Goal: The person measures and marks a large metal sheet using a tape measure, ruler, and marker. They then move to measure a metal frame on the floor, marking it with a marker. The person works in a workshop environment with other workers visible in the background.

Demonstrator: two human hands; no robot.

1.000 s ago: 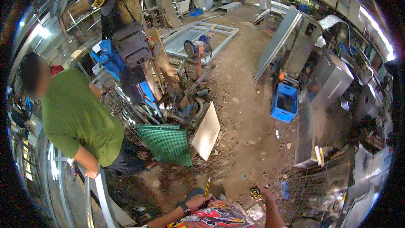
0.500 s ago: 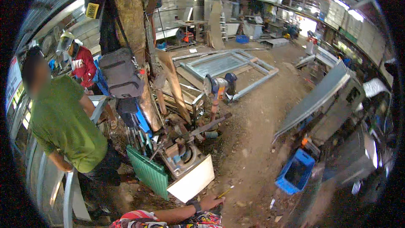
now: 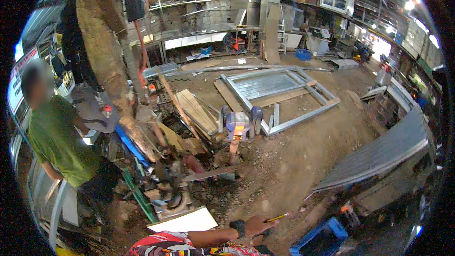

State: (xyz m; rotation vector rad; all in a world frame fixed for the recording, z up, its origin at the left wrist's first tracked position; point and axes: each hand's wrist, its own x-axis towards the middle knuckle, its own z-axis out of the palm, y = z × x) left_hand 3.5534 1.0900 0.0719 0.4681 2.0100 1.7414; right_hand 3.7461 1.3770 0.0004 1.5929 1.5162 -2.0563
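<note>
Pencil (image 3: 277,217) juts from the closed fingers of one of the hands (image 3: 256,226), seemingly the left, pinched ready near a white board (image 3: 185,221) on the dirt floor (image 3: 303,161); the other is out of view; a co-worker (image 3: 59,137) stands left.

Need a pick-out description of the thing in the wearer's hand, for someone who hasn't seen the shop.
Start at the big metal frame lying flat on the dirt floor, then drop straight to the picture's bottom edge. There a forearm with a dark wristband ends in a hand holding a pencil. It is thin and yellow, unlike the white board beside it.
</note>
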